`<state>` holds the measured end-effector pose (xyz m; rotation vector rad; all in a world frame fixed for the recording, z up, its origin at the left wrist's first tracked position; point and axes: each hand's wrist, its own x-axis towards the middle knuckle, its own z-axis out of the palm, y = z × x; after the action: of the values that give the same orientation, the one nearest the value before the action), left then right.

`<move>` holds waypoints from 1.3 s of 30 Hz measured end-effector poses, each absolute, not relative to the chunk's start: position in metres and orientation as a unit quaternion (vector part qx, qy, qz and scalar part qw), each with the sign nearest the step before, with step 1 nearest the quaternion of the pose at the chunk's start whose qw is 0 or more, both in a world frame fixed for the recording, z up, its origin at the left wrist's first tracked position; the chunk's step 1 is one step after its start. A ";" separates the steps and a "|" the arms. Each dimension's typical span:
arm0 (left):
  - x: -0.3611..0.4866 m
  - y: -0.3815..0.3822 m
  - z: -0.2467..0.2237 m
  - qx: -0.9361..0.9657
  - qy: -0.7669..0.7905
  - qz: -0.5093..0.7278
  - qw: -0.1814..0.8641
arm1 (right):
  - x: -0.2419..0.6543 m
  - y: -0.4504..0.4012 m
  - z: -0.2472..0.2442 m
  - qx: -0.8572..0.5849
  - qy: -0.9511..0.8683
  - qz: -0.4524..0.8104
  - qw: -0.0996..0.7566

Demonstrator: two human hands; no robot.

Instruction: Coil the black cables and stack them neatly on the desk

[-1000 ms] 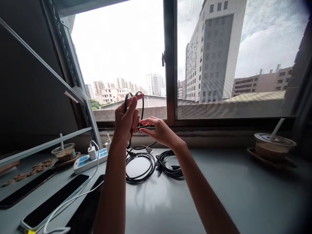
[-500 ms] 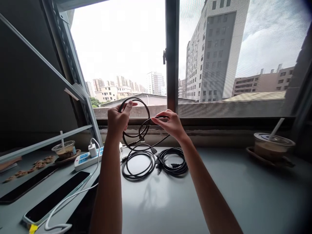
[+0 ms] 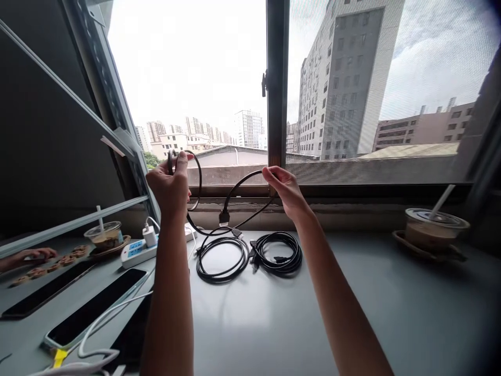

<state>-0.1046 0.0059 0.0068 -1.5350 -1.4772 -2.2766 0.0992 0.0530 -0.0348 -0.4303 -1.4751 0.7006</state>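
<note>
Hands (image 3: 168,185) have spread wider — both gripping black cable (image 3: 242,179), its plug (image 3: 224,217) hanging between.

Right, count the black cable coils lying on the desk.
2 in view: the left coil and, just beside it, the right coil. The cable held up between left hand and right hand isn't counted. Forearms could hide more.

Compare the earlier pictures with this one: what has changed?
The left hand has moved left and the right hand right, spreading the held black cable; its plug now hangs between them. Another person's hand has appeared at far left. The left coil and right coil stayed on the table.
</note>
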 end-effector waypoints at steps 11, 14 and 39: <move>-0.084 -0.024 0.020 -0.466 -0.369 -0.799 0.093 | 0.092 0.064 -0.054 -0.298 -0.825 0.306 0.370; -0.082 -0.027 0.019 -0.493 -0.417 -0.761 0.053 | 0.095 0.066 -0.057 -0.347 -0.825 0.295 0.333; -0.095 0.006 -0.002 -0.696 -0.480 -0.389 -0.365 | 0.096 0.025 -0.016 -0.085 -0.614 0.385 0.684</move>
<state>-0.0953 0.0065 -0.0021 -2.9080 -2.0058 -1.6240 0.0961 0.0248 -0.0162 -0.1906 -1.3753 0.8638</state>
